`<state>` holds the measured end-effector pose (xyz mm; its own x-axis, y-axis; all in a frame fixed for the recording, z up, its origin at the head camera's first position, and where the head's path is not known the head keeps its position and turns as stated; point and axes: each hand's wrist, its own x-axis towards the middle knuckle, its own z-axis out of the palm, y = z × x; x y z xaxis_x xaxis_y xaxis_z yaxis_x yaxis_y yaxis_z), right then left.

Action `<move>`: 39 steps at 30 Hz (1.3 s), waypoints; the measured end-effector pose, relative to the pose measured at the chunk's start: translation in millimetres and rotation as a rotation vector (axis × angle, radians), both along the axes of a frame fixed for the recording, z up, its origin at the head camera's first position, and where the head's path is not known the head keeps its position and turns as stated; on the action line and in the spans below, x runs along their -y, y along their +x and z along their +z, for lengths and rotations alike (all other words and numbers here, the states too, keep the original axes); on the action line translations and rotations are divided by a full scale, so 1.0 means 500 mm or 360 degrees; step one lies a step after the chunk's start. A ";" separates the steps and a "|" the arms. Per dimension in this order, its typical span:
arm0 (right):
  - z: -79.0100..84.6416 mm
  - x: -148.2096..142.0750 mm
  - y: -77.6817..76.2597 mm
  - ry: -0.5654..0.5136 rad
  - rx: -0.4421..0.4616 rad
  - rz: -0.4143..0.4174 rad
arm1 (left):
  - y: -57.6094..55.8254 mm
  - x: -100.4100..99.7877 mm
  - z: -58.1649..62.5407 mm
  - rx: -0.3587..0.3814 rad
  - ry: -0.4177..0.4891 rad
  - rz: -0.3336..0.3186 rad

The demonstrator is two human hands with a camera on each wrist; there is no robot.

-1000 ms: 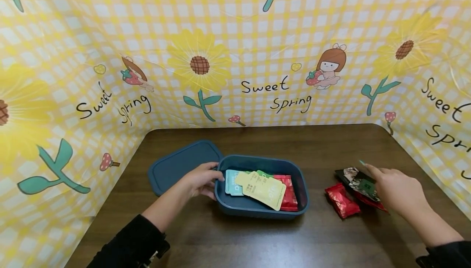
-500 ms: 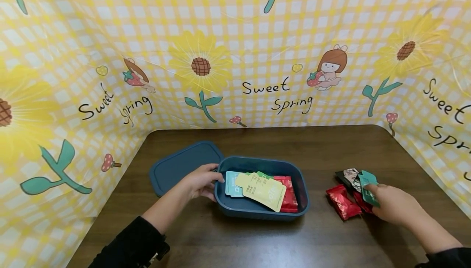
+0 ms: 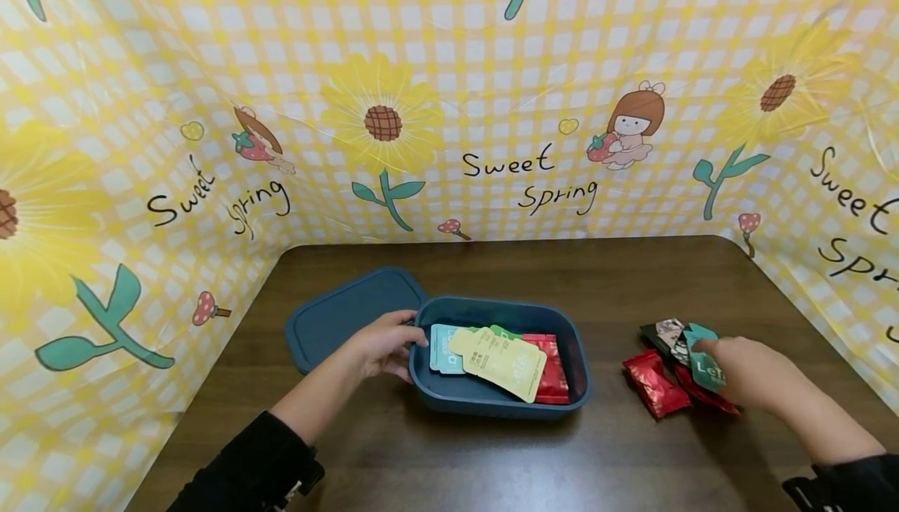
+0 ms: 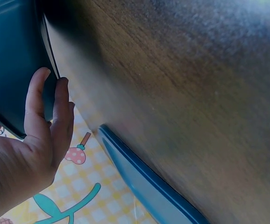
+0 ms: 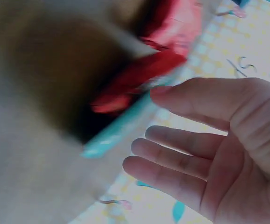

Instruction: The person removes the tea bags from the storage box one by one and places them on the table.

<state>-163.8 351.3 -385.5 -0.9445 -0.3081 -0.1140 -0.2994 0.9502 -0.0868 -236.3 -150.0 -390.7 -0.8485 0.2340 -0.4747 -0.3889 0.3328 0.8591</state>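
My left hand [image 3: 386, 346] grips the left end of an uncovered blue lunch box [image 3: 492, 410], thumb over the rim. In the left wrist view that hand's fingers [image 4: 60, 102] lie along the box's outer wall. Inside the box are a pale yellow sachet [image 3: 502, 364], a light blue one [image 3: 442, 352], a bit of green and a red packet [image 3: 556, 371]. My right hand [image 3: 762, 375] is over the small pile at the right, fingertips at a teal sachet [image 3: 705, 368] on top. The right wrist view shows its other fingers [image 5: 172, 163] fairly straight.
Under the teal sachet are a black patterned packet [image 3: 666, 334] and a red packet [image 3: 712, 399]. A shiny red packet [image 3: 655, 383] lies beside them. The box's blue lid [image 3: 354, 313] rests behind my left hand. A yellow checked sheet [image 3: 449, 122] rises around the brown table [image 3: 492, 457].
My right hand has brought the teal sachet, earlier seen edge-on, down flat on the pile, then drawn slightly up and back from it. The left hand and the lunch box have not moved.
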 end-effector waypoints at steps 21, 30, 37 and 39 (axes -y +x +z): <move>0.064 0.368 -0.087 -0.0252 -0.0304 0.0632 | 0.004 -0.002 -0.001 0.0007 0.0008 0.0001; 0.022 0.433 -0.116 -0.0312 0.0166 0.0669 | 0.006 -0.007 0.006 0.0003 0.0028 -0.0003; 0.005 0.448 -0.115 -0.0243 0.0225 0.0661 | 0.005 -0.007 0.008 0.0003 0.0015 -0.0003; 0.004 0.452 -0.113 -0.0234 0.0235 0.0644 | 0.006 -0.006 0.007 0.0007 0.0015 0.0001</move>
<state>-220.3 125.1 -383.5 -0.7217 -0.6719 -0.1662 -0.6182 0.7338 -0.2818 -233.3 -147.2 -387.3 -0.8466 0.2377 -0.4763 -0.3930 0.3244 0.8604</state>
